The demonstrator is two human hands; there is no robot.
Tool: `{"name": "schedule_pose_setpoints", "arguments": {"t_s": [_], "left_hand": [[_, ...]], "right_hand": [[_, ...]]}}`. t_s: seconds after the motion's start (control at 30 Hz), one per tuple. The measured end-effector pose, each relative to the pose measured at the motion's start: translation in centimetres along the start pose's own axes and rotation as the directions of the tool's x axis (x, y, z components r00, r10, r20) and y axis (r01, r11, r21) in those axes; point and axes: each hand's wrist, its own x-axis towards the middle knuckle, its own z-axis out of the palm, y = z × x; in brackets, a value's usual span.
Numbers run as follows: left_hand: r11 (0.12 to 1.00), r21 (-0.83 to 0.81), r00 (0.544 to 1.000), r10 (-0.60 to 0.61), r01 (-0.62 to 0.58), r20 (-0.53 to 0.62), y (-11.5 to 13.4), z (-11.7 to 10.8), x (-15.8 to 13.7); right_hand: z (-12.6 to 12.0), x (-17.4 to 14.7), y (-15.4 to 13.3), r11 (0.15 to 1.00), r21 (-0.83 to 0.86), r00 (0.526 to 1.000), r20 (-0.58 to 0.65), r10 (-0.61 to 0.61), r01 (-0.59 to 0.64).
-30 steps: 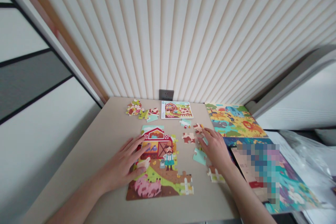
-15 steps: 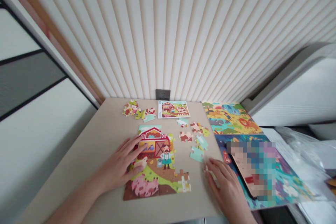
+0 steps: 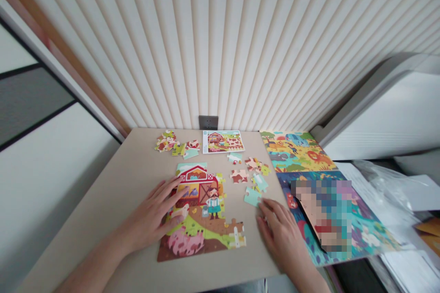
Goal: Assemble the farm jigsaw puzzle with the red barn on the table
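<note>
A partly assembled farm jigsaw puzzle [image 3: 206,226] lies on the table, showing a red barn, a farmer and a pink pig. My left hand [image 3: 161,213] rests flat over its left edge, fingers spread across the barn and the hen. To the right of the puzzle, my right hand [image 3: 280,229] is on the table with its fingers curled together. Its fingertips are at the lower corner of a light blue puzzle piece [image 3: 252,197]; whatever they may hold is hidden. Brown-and-white pieces [image 3: 239,176] and another light blue piece [image 3: 260,182] lie just beyond.
A reference picture card [image 3: 224,142] lies near the ribbed wall. More loose pieces [image 3: 166,141] are heaped at the far left. On the right lie a safari picture [image 3: 299,152] and an undersea picture [image 3: 367,219], with a phone [image 3: 311,219] on the latter.
My right hand has moved slightly left and away from me, closer to the light blue piece. The pale bit at its fingertips no longer shows. My left hand stays put; the view has shifted a little.
</note>
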Motion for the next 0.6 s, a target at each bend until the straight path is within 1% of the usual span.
{"name": "schedule_pose_setpoints", "arguments": {"t_s": [0.17,0.4,0.6], "left_hand": [[1.0,0.0,1.0,-0.007,0.007,0.02,-0.1,0.1,-0.1],[1.0,0.017,1.0,0.011,-0.012,0.015,-0.1,0.0,0.0],[1.0,0.013,1.0,0.018,-0.018,-0.011,0.0,-0.1,0.0]], "right_hand": [[0.0,0.4,0.1,1.0,-0.01,1.0,0.014,-0.014,0.014],[-1.1,0.4,1.4,0.999,-0.006,0.999,-0.037,-0.037,0.037],[-0.9,1.0,1.1,0.997,-0.005,0.997,0.001,-0.073,0.073]]}}
